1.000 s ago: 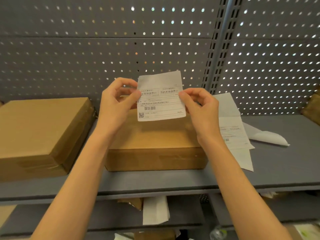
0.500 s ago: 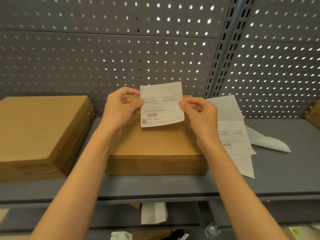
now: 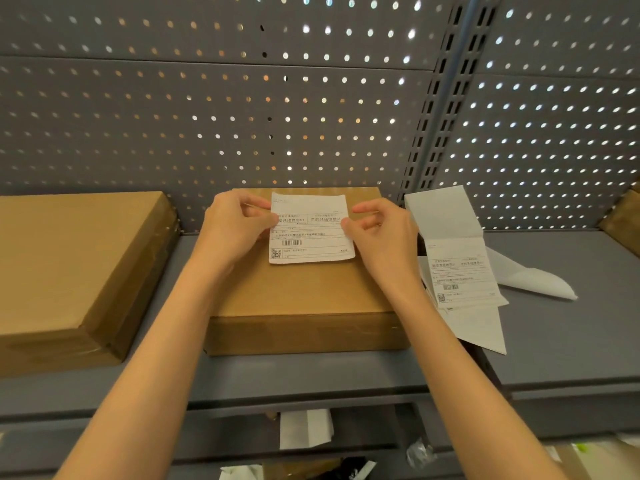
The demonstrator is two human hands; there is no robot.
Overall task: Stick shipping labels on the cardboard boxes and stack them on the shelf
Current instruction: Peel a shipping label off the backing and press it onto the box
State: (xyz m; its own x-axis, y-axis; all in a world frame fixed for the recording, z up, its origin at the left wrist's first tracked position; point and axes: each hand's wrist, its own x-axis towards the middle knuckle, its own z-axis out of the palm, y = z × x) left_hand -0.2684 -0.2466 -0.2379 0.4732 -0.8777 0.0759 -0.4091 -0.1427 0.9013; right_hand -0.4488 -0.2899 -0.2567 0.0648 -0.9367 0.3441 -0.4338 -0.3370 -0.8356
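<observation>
The left hand (image 3: 235,225) pinches the left edge of a white rectangular paper shipping label (image 3: 310,228) printed with a barcode and a QR code, thumb on its face and fingers curled behind, while the right hand (image 3: 379,230) pinches the label's right edge the same way. The label lies over the far half of the top of a flat brown cardboard box (image 3: 304,292); whether it already touches the cardboard cannot be told. That box sits on a grey metal shelf (image 3: 571,341) with its back against a grey perforated back panel (image 3: 207,116). To its left, apart from it, stands a larger flat brown cardboard box (image 3: 72,268). Just beside the middle box on the right lies a folded strip of white printed labels (image 3: 457,271), and further right a loose white backing sheet (image 3: 536,285).
</observation>
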